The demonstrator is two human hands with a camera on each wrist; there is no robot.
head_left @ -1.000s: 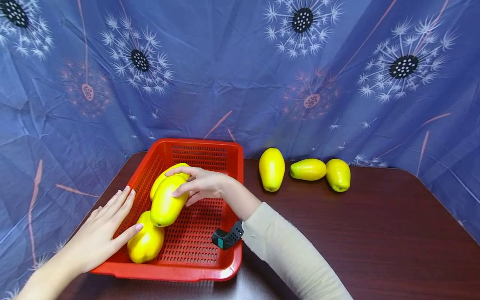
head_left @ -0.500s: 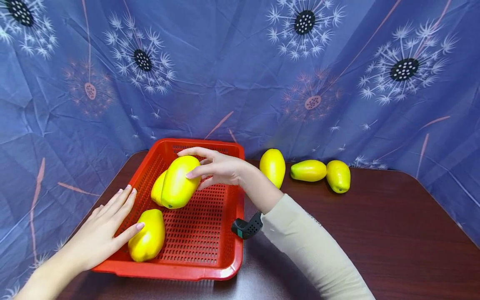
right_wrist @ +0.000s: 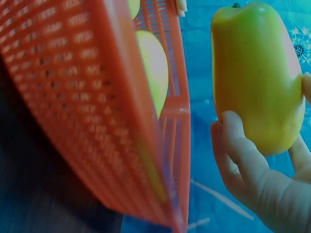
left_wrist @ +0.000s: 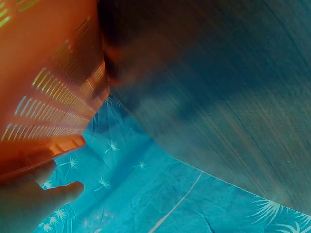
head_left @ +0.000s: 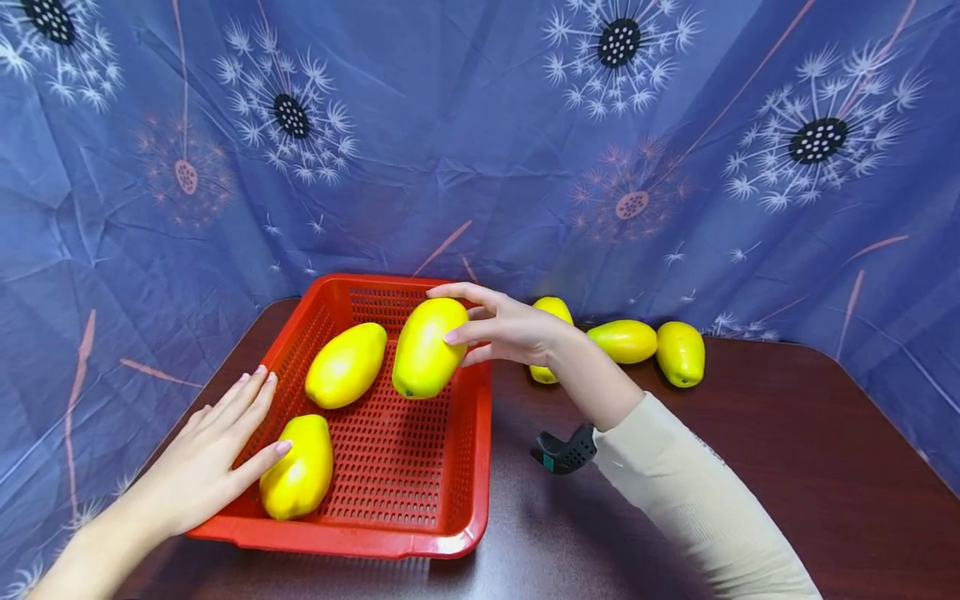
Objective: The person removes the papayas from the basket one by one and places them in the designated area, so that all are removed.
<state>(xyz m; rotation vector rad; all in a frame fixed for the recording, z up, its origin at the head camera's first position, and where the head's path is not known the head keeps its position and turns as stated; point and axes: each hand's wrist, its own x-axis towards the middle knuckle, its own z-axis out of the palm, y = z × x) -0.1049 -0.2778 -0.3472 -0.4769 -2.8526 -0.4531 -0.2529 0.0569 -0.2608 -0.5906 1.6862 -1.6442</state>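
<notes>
My right hand (head_left: 506,329) holds a yellow papaya (head_left: 429,350) by its side, raised over the right part of the red basket (head_left: 360,543). In the right wrist view, thumb and fingers grip this papaya (right_wrist: 257,73) from below, above the basket's rim. My left hand (head_left: 202,467) lies with straight fingers along the basket's left rim. Inside the basket rest two more papayas, one near the back left (head_left: 347,365) and another at the front left (head_left: 298,467), close to my left thumb. In the left wrist view, part of the left hand (left_wrist: 43,189) touches the basket's edge.
Right of the basket on the dark wooden table (head_left: 712,467), a papaya (head_left: 551,310) stands partly hidden behind my right hand. Two others, one lying (head_left: 624,342) and one at its right (head_left: 681,354), touch. A blue patterned cloth (head_left: 420,125) hangs behind. A black strap (head_left: 566,450) is at my right wrist.
My right hand has lifted the papaya off the others and carried it right and upward, uncovering the one at the back left. The left hand has stayed on the rim.
</notes>
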